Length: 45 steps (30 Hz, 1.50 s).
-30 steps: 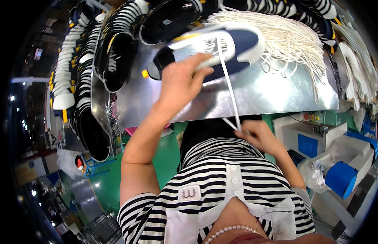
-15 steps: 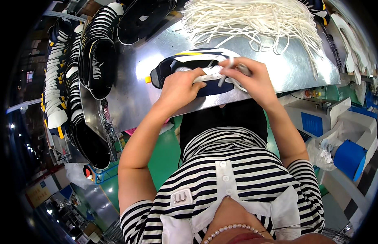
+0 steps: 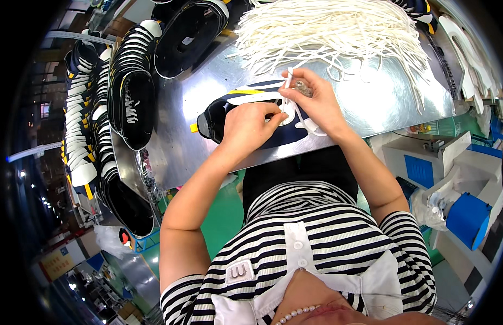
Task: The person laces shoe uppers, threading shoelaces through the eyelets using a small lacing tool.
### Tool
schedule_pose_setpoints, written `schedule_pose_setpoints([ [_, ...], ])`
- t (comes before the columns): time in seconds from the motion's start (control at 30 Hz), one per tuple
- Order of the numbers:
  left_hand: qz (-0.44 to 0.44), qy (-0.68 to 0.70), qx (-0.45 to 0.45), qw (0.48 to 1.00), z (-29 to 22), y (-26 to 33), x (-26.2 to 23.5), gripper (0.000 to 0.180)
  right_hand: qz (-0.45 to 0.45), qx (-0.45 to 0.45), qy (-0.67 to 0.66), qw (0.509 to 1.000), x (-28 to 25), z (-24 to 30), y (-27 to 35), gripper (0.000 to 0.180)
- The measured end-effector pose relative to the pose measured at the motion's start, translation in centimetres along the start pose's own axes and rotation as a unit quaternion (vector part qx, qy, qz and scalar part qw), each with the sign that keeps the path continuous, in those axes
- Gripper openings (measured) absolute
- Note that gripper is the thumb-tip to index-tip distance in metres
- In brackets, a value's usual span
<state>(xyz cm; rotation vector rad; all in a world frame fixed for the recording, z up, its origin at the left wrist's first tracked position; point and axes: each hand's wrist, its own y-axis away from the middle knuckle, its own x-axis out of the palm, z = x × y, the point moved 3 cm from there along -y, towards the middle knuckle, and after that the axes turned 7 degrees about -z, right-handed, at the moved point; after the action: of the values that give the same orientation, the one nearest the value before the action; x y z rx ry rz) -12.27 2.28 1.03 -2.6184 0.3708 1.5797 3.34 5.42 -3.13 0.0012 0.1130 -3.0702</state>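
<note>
A navy, white and yellow shoe upper [image 3: 254,92] lies on its side on the metal table, its dark heel opening to the left. My left hand [image 3: 247,125] rests over the upper, thumb and forefinger pinched on white shoelace at the lacing edge. Just right of it, my right hand [image 3: 317,103] grips a white shoelace [image 3: 289,78] between thumb and forefinger, its end standing up above the fingers. Something small and shiny shows within that hand; what it is I cannot make out. Loose lace [image 3: 312,128] trails down beside the toe end.
A heap of white shoelaces [image 3: 332,38] covers the far side of the metal table [image 3: 381,108]. Stacked shoe uppers [image 3: 136,103] stand in rows at the left, with another dark upper [image 3: 189,40] at the back. A grey machine with a blue part [image 3: 468,219] stands to the right.
My right hand has moved left and slightly up, and the lace end now points upward. My left hand has shifted right and lower, closer to it. The whole view has tilted slightly.
</note>
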Motion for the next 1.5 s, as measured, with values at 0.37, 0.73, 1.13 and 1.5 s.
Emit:
schedule_pose_setpoints([
  [0.37,0.032,0.031,-0.039,0.998,0.8,-0.2,0.9,0.030,0.051,0.010,0.139,0.989,-2.1,1.6,7.8,0.016],
  [0.73,0.040,0.106,-0.004,0.994,1.2,-0.5,0.7,0.026,0.056,-0.013,0.242,0.969,-1.5,1.0,6.9,0.013],
  [1.13,-0.082,0.131,0.165,0.974,0.0,2.3,2.2,0.018,0.019,-0.150,0.375,0.915,2.3,-0.1,7.1,0.026],
  [1.5,-0.207,-0.011,0.353,0.912,-1.5,6.3,-1.4,0.015,-0.122,-0.025,0.068,0.990,-12.1,3.5,6.6,0.039],
])
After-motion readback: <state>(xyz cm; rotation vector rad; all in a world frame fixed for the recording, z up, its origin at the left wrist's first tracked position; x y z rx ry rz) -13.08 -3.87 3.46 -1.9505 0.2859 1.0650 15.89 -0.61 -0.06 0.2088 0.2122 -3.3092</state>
